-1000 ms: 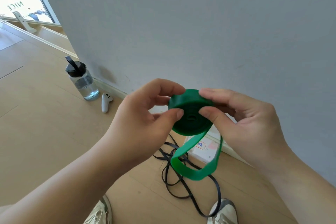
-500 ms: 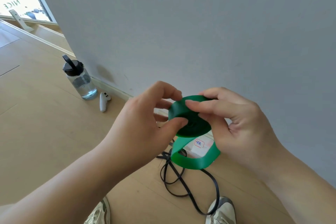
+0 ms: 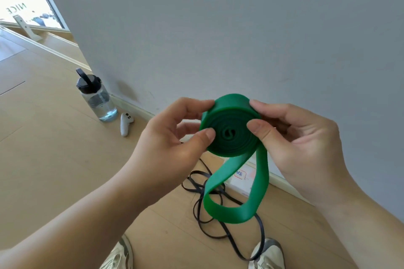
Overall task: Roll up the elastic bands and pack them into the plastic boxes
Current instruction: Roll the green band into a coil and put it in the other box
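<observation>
The wide green rubber elastic band [image 3: 229, 131] was mostly wound into a coil, held in the air above the wooden floor [image 3: 54, 159] with a loose loop hanging below, so rolling looked unfinished. The left hand [image 3: 172, 142] and right hand [image 3: 301, 137] each pinched the coil's rim, thumb against fingers. Next, by my judgement, the loop needed winding in tightly before packing into the pale plastic box [image 3: 240, 181] lying below.

bright daylight | window [image 3: 19, 0] blown out | soft shadows | wide-angle edge bending
</observation>
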